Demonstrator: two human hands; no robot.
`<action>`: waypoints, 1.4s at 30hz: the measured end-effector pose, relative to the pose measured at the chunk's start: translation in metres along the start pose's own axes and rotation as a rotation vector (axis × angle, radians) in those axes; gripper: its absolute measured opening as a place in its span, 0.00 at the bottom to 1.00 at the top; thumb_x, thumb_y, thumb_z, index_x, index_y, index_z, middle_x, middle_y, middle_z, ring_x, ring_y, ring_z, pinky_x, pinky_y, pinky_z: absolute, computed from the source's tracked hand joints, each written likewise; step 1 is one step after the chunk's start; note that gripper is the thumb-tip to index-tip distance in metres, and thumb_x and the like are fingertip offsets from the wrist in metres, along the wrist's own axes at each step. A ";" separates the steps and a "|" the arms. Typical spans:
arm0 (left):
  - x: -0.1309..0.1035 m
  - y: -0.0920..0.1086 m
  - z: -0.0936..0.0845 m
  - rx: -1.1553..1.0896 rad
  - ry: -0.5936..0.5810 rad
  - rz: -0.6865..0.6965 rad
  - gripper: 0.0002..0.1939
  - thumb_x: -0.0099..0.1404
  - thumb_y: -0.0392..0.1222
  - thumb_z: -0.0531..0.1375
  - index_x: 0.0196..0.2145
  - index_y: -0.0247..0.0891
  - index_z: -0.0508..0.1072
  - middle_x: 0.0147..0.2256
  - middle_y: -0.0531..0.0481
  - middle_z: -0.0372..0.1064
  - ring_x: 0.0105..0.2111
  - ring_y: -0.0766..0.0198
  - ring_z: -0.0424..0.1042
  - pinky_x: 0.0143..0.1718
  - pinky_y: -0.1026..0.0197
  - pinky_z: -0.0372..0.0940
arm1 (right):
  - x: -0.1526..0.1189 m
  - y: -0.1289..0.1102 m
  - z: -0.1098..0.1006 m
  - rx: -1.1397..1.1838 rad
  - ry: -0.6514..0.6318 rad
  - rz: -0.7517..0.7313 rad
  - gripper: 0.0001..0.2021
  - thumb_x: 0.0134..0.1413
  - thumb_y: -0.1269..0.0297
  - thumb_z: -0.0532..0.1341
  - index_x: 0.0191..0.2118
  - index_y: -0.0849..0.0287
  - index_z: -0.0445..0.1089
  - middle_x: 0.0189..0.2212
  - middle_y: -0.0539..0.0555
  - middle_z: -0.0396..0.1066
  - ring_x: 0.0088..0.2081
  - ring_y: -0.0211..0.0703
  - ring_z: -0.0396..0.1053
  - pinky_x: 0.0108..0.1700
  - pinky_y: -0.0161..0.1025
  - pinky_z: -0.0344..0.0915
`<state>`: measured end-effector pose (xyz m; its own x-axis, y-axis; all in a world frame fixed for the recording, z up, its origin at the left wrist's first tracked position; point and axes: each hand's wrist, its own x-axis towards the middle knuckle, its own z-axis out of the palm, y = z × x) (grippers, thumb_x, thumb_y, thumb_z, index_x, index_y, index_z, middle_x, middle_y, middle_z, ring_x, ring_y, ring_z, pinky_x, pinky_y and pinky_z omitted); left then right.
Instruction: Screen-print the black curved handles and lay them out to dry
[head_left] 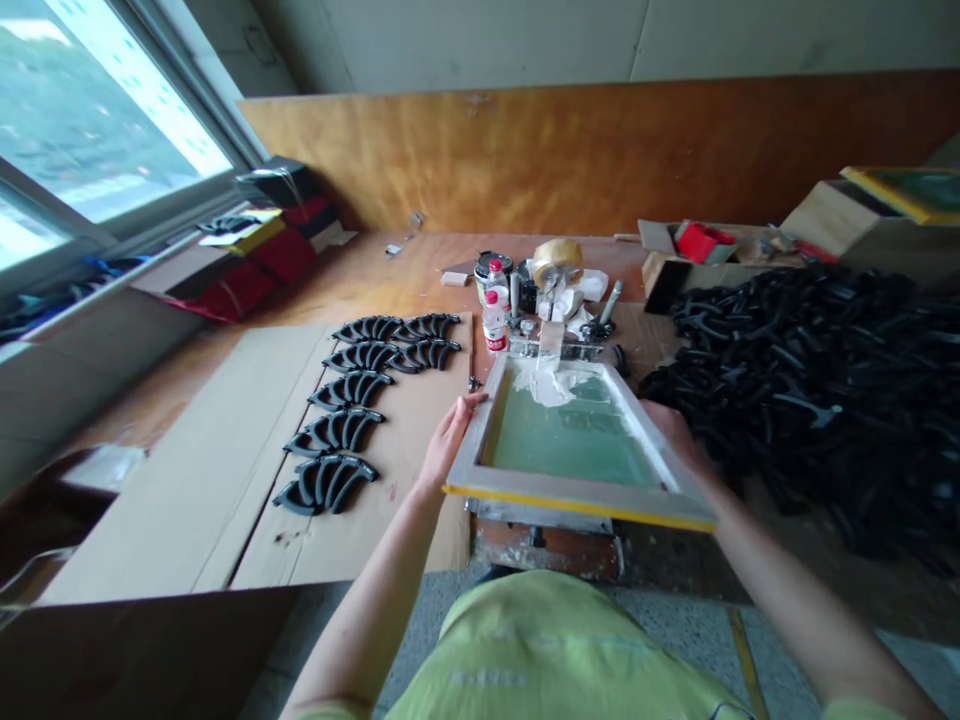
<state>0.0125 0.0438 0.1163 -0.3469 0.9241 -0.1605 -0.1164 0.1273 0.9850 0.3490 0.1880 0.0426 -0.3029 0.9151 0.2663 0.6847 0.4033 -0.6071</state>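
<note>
A screen frame (pixel 577 485) with grey edges, green mesh and a yellow strip along its near side is tilted over a small stand at the table's front. White paste and a pale strip lie at the mesh's far end. My left hand (pixel 452 435) grips the frame's left edge, its fingertips at the rim. On the right edge is my right hand (pixel 671 425), closed at the frame, with its fingers partly hidden. Left of the frame, curved black pieces (pixel 330 485) lie in fanned rows on flat cardboard (pixel 420 480).
A large heap of black pieces (pixel 825 400) covers the right side. Behind the frame stand red-capped bottles (pixel 494 322), a tape roll (pixel 557 258) and white crumpled material. An open box (pixel 705 270) sits at the back right, and red boxes (pixel 262 270) by the window.
</note>
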 end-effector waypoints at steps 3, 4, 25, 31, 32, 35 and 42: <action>-0.011 -0.046 -0.007 0.091 -0.023 -0.170 0.35 0.57 0.64 0.61 0.56 0.39 0.70 0.30 0.51 0.72 0.26 0.65 0.68 0.26 0.66 0.61 | 0.036 -0.012 -0.007 -0.078 0.142 -0.067 0.15 0.60 0.64 0.56 0.48 0.61 0.74 0.44 0.59 0.76 0.43 0.49 0.73 0.48 0.43 0.69; -0.011 -0.062 -0.008 0.102 -0.017 -0.190 0.38 0.56 0.62 0.62 0.59 0.40 0.67 0.30 0.52 0.71 0.25 0.66 0.68 0.26 0.66 0.61 | 0.050 -0.025 -0.001 -0.107 0.154 -0.145 0.16 0.58 0.65 0.58 0.51 0.60 0.72 0.49 0.60 0.73 0.48 0.51 0.71 0.52 0.46 0.67; -0.006 -0.116 -0.002 0.165 0.093 -0.166 0.32 0.58 0.57 0.62 0.55 0.38 0.70 0.33 0.49 0.73 0.31 0.63 0.70 0.32 0.63 0.65 | 0.060 -0.077 0.045 -0.222 -0.453 -0.715 0.04 0.56 0.72 0.59 0.30 0.59 0.69 0.30 0.53 0.70 0.36 0.43 0.65 0.37 0.36 0.58; -0.009 -0.104 0.002 0.134 0.086 -0.204 0.33 0.57 0.57 0.62 0.57 0.37 0.68 0.30 0.51 0.72 0.26 0.67 0.68 0.27 0.66 0.62 | 0.038 -0.066 0.055 -0.192 -0.372 -0.751 0.08 0.59 0.74 0.56 0.37 0.60 0.72 0.36 0.57 0.72 0.43 0.46 0.66 0.43 0.38 0.61; -0.010 -0.102 0.003 0.132 0.085 -0.203 0.33 0.57 0.57 0.62 0.56 0.37 0.68 0.30 0.51 0.72 0.26 0.67 0.68 0.27 0.66 0.63 | 0.039 -0.067 0.053 -0.168 -0.382 -0.736 0.07 0.59 0.72 0.57 0.37 0.59 0.73 0.36 0.56 0.72 0.42 0.45 0.67 0.42 0.38 0.62; -0.013 -0.088 0.003 0.122 0.074 -0.210 0.35 0.56 0.58 0.63 0.57 0.37 0.67 0.30 0.51 0.72 0.27 0.66 0.69 0.28 0.66 0.63 | 0.064 -0.080 0.050 -0.129 -0.354 -0.586 0.10 0.57 0.65 0.62 0.45 0.54 0.73 0.38 0.52 0.74 0.40 0.44 0.70 0.41 0.37 0.63; -0.013 -0.011 -0.002 0.068 0.009 -0.193 0.33 0.57 0.65 0.60 0.53 0.40 0.72 0.32 0.50 0.73 0.27 0.63 0.71 0.25 0.65 0.63 | 0.143 -0.076 0.018 -0.290 -0.012 -0.160 0.23 0.57 0.61 0.62 0.59 0.50 0.64 0.44 0.56 0.74 0.38 0.47 0.71 0.39 0.39 0.62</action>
<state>0.0165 0.0303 0.1078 -0.3326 0.8768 -0.3474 -0.1191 0.3263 0.9377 0.2417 0.2876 0.1133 -0.4288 0.8406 0.3308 0.7873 0.5274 -0.3195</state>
